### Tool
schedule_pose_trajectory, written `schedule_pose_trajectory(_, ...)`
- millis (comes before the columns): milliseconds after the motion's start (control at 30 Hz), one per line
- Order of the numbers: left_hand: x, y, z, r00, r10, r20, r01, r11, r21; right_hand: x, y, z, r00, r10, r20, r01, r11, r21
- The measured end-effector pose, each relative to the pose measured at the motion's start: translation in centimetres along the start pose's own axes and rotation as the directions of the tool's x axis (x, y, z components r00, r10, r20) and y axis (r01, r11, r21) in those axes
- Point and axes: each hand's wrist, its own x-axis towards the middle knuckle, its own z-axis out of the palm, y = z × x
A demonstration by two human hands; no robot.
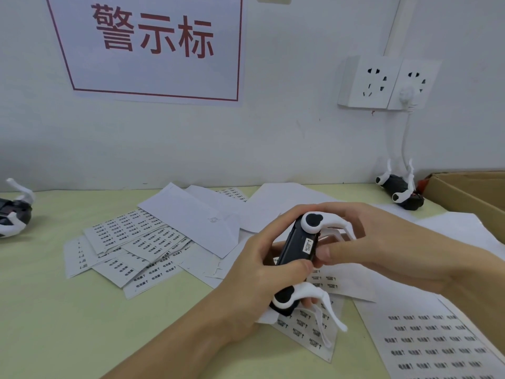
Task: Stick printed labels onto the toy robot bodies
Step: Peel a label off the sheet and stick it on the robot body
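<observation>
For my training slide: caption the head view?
Both hands hold a toy robot body bearing a label above label sheets.

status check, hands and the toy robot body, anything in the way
Left hand and right hand both grip the toy robot body. Label on its dark side. Nothing blocking; label sheets lie underneath.

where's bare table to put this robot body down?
Bare green table shows front-left, below the label sheet pile, and along the left edge toward the finished toy. Crowded: centre and right, papered with label sheets under both hands, left and right, gripping the robot body; cardboard box far right.
</observation>
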Motion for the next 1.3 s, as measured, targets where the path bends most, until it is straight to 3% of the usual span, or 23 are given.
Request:
schedule_pose_trajectory(233, 0.0, -0.1, -0.2, 1.0, 0.001, 0.027, -0.001, 1.0, -0.02, 0.0, 0.0, 0.6, 0.99, 0.017, -0.139, -0.026, 0.998, -0.064)
schedule_pose_trajectory(433, 0.2, -0.5, -0.5, 0.999, 0.002, 0.033, 0.0, 0.997, -0.074, -0.2, -0.7, 0.5, 0.999, 0.021, -0.049, -0.022, 1.0, -0.021)
schedule_pose_trajectory(633, 0.1, -0.4, -0.5, 0.998, 0.01, 0.059, -0.006, 0.997, -0.071, 0.2, -0.4, 1.6, 0.983, 0.014, -0.181, -0.016, 1.0, -0.008)
schedule_pose_trajectory(833, 0.1, -0.4, -0.4, 0.999, -0.009, 0.034, 0.011, 0.999, -0.033, 0.0, -0.4, 1.2, 0.985, -0.021, -0.172, 0.014, 0.999, -0.039)
schedule_pose_trajectory(1033, 0.2, -0.4, -0.4, 0.999, -0.01, 0.04, 0.015, 0.99, -0.138, -0.3, -0.9, 0.5, 0.999, -0.032, -0.018, 0.031, 0.996, -0.082)
schedule_pose_trajectory(1300, 0.3, -0.5, -0.3, 1.0, -0.028, 0.008, 0.029, 0.988, -0.152, 0.3, 0.1, 0.5, 0.992, -0.007, -0.123, 0.004, 1.0, -0.027)
